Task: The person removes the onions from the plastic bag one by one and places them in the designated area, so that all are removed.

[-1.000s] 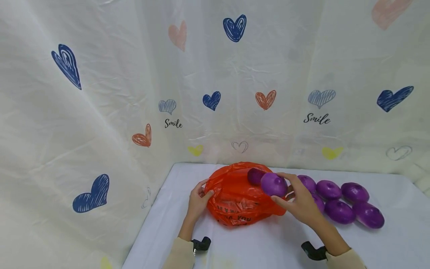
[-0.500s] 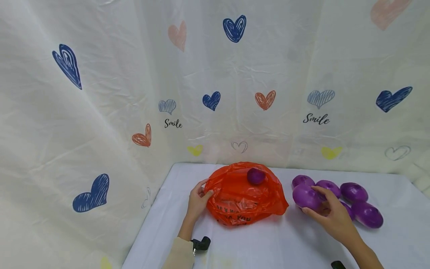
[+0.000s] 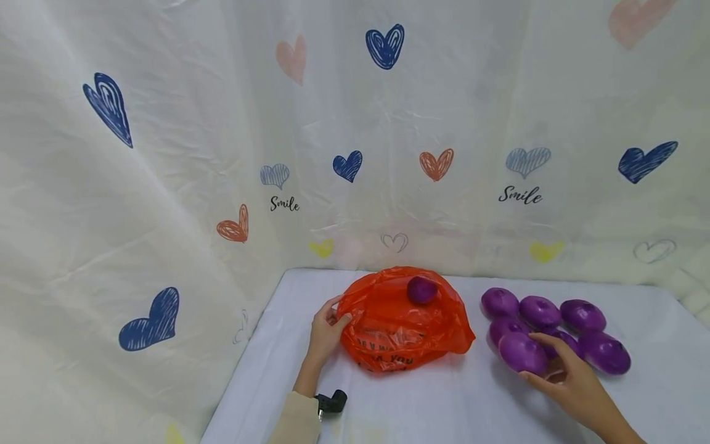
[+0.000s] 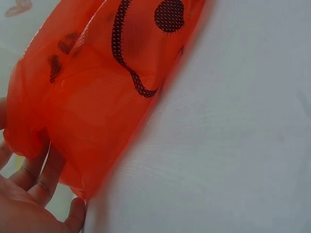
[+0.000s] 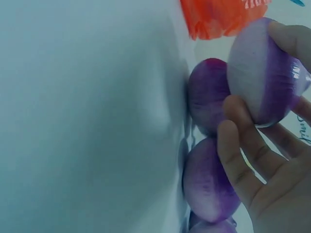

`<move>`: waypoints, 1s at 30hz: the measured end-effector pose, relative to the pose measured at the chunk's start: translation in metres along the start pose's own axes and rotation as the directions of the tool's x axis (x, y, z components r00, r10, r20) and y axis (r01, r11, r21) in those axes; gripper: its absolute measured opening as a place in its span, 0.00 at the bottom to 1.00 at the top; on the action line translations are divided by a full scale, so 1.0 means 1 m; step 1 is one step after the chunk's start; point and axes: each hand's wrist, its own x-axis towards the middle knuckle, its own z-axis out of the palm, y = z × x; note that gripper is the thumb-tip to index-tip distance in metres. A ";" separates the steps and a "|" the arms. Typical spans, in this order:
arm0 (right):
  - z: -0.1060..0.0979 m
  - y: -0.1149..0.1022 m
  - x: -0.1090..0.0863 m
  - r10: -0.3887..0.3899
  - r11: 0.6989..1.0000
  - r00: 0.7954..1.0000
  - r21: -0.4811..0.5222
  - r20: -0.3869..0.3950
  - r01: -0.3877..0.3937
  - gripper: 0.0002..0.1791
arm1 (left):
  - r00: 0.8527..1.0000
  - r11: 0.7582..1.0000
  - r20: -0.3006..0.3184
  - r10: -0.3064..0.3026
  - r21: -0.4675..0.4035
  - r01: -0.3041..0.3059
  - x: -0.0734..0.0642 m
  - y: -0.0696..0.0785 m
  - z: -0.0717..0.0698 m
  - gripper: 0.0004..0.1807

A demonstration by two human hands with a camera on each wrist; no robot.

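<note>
At the left side of the red plastic bag, my left hand grips its edge between thumb and fingers. The bag lies on its side with its mouth spread, and one dark purple turnip shows inside. My right hand holds a purple-and-white turnip by thumb and fingers, at the front of a cluster of similar turnips. In the right wrist view, the held turnip overlaps another turnip behind it. My left fingers are partly behind the plastic in the left wrist view.
A white cloth covers the table. Behind it and to the left hangs a pale curtain printed with hearts. A black wrist mount juts out from my left wrist.
My right hand has carried the turnip from the bag's mouth rightward and toward me, to the front of the cluster. The left hand has kept its grip on the bag.
</note>
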 end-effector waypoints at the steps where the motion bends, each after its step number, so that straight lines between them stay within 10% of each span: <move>1: 0.000 0.002 -0.001 -0.007 1.000 1.000 0.007 0.005 0.007 0.41 | 1.000 1.000 -0.002 0.000 0.001 0.000 0.000 0.000 0.000 0.24; 30: 0.000 0.019 -0.012 0.075 0.997 0.976 0.004 0.203 -0.077 0.43 | 1.000 1.000 0.005 -0.005 -0.012 0.005 0.001 -0.001 0.000 0.24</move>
